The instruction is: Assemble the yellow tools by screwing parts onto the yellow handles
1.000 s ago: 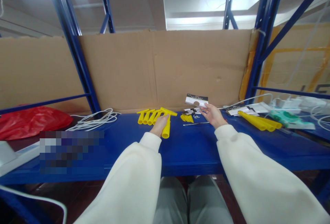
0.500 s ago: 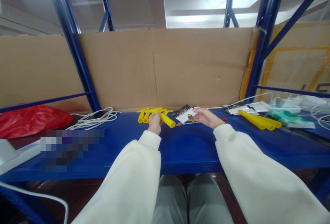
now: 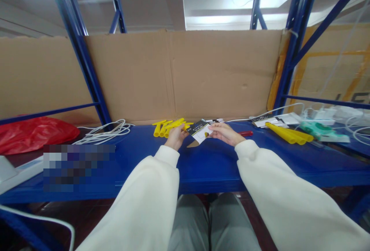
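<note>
A printed card (image 3: 197,128), black along one side and white along the other with a small yellow patch, is held tilted above the blue shelf top. My left hand (image 3: 175,137) pinches its left edge, while the fingers of my right hand (image 3: 224,133) are closed on its right edge. A brown flap (image 3: 193,144) shows under the card's lower corner. Just beyond my left hand lie several yellow cone-shaped tubes (image 3: 162,128), partly hidden by that hand. A red slender object (image 3: 245,133) rests right of my right hand; its kind is unclear.
More yellow tubes (image 3: 285,134) lie at right beside other printed cards (image 3: 264,121) and a green-and-white packet (image 3: 322,131). Coiled white cable (image 3: 108,132) and a red plastic bag (image 3: 37,133) sit at left. A cardboard wall (image 3: 219,73) stands behind, between blue posts.
My left hand has let go of the yellow tube, which now lies with the others, and has taken the card's left edge. My right hand has moved left with the card.
</note>
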A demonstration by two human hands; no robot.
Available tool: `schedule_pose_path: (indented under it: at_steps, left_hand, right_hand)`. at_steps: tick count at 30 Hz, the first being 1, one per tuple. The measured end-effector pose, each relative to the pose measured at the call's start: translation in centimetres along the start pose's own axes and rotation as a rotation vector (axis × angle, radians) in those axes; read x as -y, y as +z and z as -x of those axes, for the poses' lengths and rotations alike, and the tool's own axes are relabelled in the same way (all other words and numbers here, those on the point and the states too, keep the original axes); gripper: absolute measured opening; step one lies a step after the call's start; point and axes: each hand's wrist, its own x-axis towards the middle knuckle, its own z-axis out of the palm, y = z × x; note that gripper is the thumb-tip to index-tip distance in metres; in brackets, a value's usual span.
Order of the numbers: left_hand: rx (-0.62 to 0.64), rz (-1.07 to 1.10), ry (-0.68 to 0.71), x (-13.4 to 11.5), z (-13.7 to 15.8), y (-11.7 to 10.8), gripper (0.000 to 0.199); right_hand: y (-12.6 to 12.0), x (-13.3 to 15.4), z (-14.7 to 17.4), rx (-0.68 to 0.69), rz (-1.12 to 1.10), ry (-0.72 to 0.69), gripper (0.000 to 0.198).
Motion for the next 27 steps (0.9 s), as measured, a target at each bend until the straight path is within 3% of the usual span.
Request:
schedule_pose_path:
  at_steps: [10,16,18,21,27]
  left_hand:
    - [0.002,0.020,0.027,0.6,-1.2,-0.6,0.022]
    - [0.249,-0.095,-0.066,0.8,-0.6,0.0,0.017]
    - [0.276,-0.120,-0.058,0.9,-0.3,0.1,0.017]
    - [0.207,-0.196,-0.030,1.0,-0.2,0.0,0.014]
    - [0.070,-0.276,0.008,0.8,-0.3,-0.1,0.029]
  right_hand:
    - [0.4,-0.4,0.0,-0.094,0.078,-0.068,0.022]
    - [0.8,-0.9,-0.1,-0.131,0.130,-0.087,0.027]
    - [0.8,-1.0,-0.3,-0.147,0.142,-0.096,0.027]
    - [0.7,-1.1,-0.4,-0.169,0.157,-0.133,0.028]
    - [0.4,-1.1,-0.8,-0.247,0.173,-0.158,0.025]
